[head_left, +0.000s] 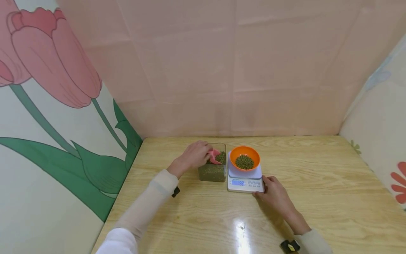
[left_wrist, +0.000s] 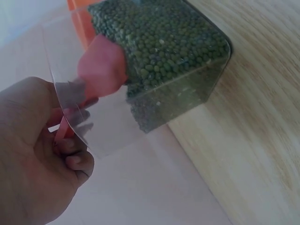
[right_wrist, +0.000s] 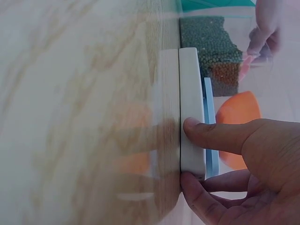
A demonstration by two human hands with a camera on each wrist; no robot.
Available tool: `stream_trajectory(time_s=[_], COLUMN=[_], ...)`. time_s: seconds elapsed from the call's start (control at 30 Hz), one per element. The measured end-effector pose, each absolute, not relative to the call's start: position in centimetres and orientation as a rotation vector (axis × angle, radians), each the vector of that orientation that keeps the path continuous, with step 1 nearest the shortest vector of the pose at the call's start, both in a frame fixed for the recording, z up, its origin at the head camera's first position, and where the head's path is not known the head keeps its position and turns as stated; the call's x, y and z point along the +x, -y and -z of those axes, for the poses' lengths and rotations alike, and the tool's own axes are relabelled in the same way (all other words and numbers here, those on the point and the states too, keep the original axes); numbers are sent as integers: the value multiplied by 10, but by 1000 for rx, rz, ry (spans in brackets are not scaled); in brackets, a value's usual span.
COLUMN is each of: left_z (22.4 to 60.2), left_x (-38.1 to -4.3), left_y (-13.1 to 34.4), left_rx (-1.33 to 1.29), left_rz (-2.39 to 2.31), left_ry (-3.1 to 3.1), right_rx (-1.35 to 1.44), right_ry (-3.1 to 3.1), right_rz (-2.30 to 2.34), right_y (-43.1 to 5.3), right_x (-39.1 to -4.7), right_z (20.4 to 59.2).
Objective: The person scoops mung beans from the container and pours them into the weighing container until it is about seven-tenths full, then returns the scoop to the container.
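Observation:
My left hand grips the handle of a pink scoop, reaching over the rim of a clear container. Green mung beans fill part of that container, and the scoop's bowl dips against them. Right of it stands a white kitchen scale, whose lit display seems to read 132. On the scale's platform sits an orange bowl with a small heap of mung beans inside. My right hand holds the scale's near right corner, thumb on one face and fingers on the adjoining one.
Everything stands on a wood-grain table, near its back edge. Behind rises a pinkish cloth-like wall. A tulip-printed panel borders the left side, and a flower-printed panel the right.

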State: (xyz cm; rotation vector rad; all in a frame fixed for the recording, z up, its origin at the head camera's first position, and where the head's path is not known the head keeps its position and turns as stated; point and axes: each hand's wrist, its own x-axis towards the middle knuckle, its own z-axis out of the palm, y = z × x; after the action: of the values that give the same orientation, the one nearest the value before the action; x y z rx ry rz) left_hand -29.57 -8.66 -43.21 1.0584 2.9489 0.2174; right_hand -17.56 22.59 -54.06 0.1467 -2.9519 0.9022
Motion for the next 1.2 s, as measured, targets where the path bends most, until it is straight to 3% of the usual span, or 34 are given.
stream_trajectory(time_s=[1.2], left_z=[429], left_x=[-295], left_y=[99], left_rx=[953], left_rz=[-450], left_ry=[-2905], right_rx=[170], right_ry=[2931], right_rz=[-895], right_y=[-227], right_x=[-174], right_z=[540])
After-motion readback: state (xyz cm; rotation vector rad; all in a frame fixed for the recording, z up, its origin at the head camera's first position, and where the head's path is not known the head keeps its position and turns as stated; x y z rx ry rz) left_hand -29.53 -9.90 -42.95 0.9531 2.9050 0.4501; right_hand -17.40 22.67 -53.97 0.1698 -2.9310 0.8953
